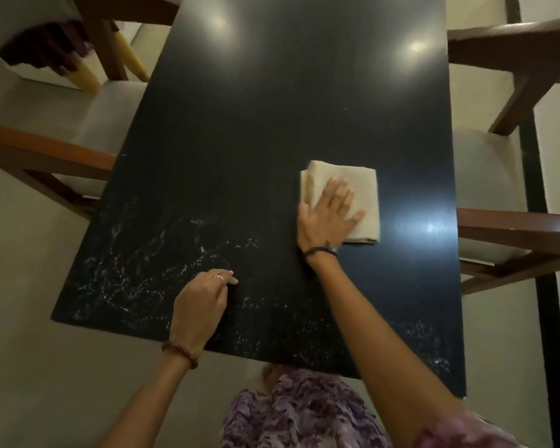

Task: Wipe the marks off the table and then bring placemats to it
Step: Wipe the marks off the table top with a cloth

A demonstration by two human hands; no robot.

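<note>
I see right hand flat on cloth, grip wide; left hand curled, empty, on table amid white marks.

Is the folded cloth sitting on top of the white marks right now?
No, the folded cloth lies under the right hand on clean dark table, while the white marks spread nearer the front edge.
</note>
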